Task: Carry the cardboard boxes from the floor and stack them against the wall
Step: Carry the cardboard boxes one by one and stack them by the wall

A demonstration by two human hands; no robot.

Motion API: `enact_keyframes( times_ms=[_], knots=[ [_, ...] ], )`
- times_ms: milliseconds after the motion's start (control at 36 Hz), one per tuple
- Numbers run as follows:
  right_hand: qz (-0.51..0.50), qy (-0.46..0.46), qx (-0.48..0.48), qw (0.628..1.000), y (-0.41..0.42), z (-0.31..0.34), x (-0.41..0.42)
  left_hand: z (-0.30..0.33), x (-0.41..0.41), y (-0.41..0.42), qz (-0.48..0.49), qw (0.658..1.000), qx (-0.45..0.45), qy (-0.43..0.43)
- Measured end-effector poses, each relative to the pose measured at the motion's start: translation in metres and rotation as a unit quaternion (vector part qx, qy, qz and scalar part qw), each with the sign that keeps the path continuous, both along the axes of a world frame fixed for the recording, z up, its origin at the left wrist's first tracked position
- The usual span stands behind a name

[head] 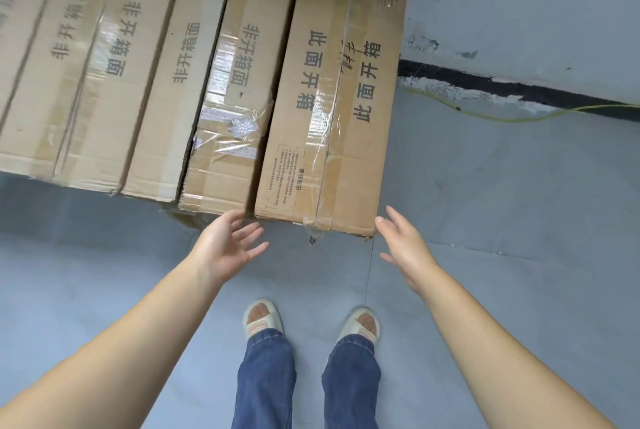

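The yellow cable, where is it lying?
In the head view the yellow cable lies on the grey floor at the right, along the wall's dark base strip, right of the rightmost cardboard box.

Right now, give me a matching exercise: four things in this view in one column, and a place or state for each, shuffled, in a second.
Things
1. rightmost brown cardboard box
2. thin yellow-green cable
3. left hand
4. pale open-toed slippers

Places or states
A. open, at the near left corner of the rightmost box
B. on the feet, under blue jeans
C. clear tape along its top, end of the row
D. on the grey floor by the wall base

Pairs: 1-C, 2-D, 3-A, 4-B
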State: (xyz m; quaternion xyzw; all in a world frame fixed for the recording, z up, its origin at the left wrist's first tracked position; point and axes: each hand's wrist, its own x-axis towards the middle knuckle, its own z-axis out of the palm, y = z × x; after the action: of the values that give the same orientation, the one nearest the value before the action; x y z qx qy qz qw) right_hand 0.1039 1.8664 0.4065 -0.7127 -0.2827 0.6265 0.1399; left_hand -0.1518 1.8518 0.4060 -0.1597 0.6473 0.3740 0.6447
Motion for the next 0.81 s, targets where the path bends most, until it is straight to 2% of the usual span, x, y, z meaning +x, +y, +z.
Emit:
enact_keyframes(
  times_ms=[222,333,472,556,667,806],
  knots=[
    [0.153,-0.025,0.045,0.987,-0.050,0.127,0.033,0.115,-0.003,-0.031,-0.085,0.993,0.081,0.015],
    [0.193,-0.019,0.080,0.978,-0.093,0.198,0.051,0.189,0.009,-0.067,-0.174,0.975,0.126,0.052],
    [0.190,-0.004,0.136,0.972,-0.143,0.273,0.070,0.272,0.024,-0.131,-0.299,0.919,0.208,0.154],
    [0.154,0.004,0.164,0.974,-0.172,0.303,0.081,0.312,0.036,-0.166,-0.343,0.880,0.261,0.200],
    [0.141,-0.006,0.195,0.971,-0.208,0.328,0.089,0.340,0.047,-0.207,-0.343,0.850,0.315,0.244],
    [0.128,-0.019,0.221,0.967,-0.239,0.337,0.095,0.346,0.058,-0.232,-0.325,0.839,0.341,0.272]
  ],
)
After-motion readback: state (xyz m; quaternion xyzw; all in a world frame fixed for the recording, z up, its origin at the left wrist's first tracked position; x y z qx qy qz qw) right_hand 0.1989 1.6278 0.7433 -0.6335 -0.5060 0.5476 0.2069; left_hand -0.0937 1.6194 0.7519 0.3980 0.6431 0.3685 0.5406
